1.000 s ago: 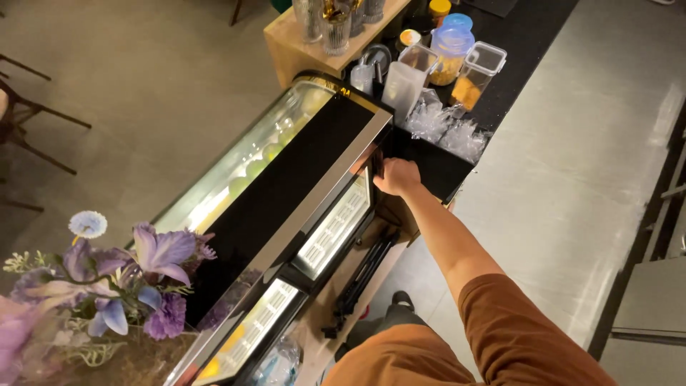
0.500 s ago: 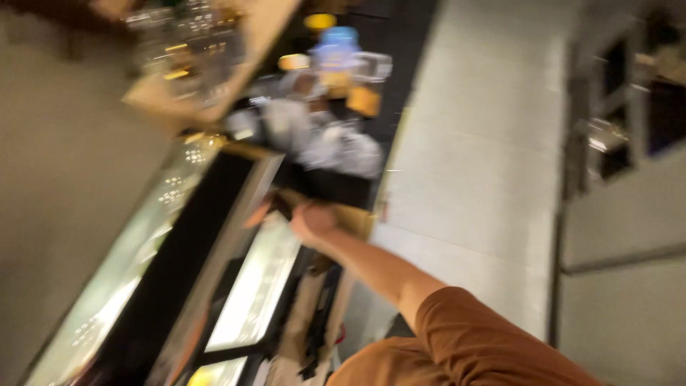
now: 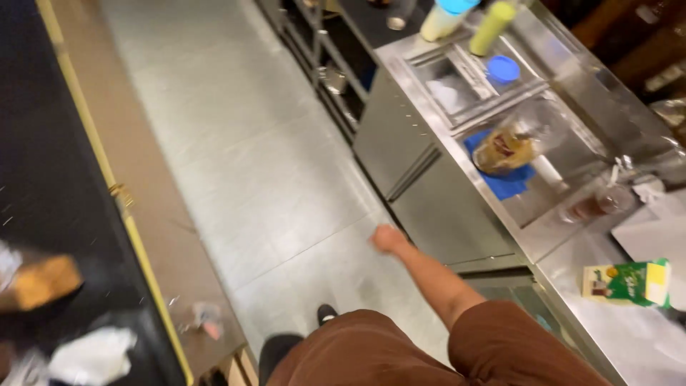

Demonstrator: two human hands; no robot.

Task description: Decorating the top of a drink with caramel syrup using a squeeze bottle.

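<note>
The right hand [image 3: 388, 238] hangs closed in a loose, empty fist above the grey floor [image 3: 250, 157], just left of the steel counter [image 3: 436, 207]. Far right on the counter sits a green carton [image 3: 627, 281].

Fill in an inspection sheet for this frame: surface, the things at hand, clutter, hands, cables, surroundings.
Surface: steel counter on the right, with sunken wells; bare in patches.
Things at hand: right hand holds nothing, closed in a loose fist over the grey floor, nearest the steel cabinet front.
Clutter: green carton lying on the counter; blue cloth under a brownish jar; blue lid; yellow-green bottle; white crumpled paper on the dark counter at left.
Hands: only the right in view, blurred; left not seen.
Cables: nothing seen.
Surroundings: narrow aisle between two counters; dark shoe on the floor.
</note>
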